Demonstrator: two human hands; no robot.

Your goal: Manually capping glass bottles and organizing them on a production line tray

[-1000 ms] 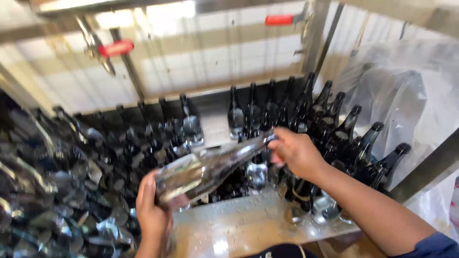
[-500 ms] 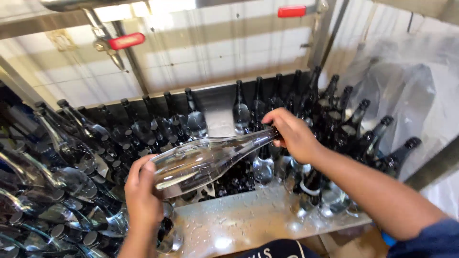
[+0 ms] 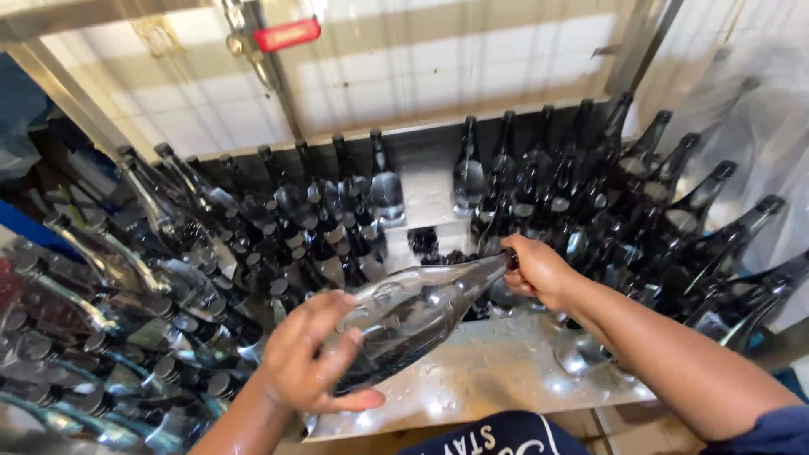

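Note:
I hold one clear glass bottle (image 3: pixel 413 316) on its side, low over a wet metal table (image 3: pixel 506 375). My left hand (image 3: pixel 312 354) cups the wide base end, fingers spread across the glass. My right hand (image 3: pixel 535 270) is closed around the neck near the dark cap. The bottle slopes up from lower left to upper right. Around it stand many dark-capped glass bottles (image 3: pixel 337 227), packed upright.
More bottles (image 3: pixel 674 211) crowd the right side and back, and a leaning mass of bottles (image 3: pixel 109 286) fills the left. A tiled wall (image 3: pixel 438 59) rises behind, with a pipe carrying a red-handled valve (image 3: pixel 286 35). Clear plastic sheeting (image 3: pixel 750 101) hangs at right.
The bottle has come lower and nearer to me, just over the table. My left hand has shifted from under the base to across its side. My right hand stays on the neck.

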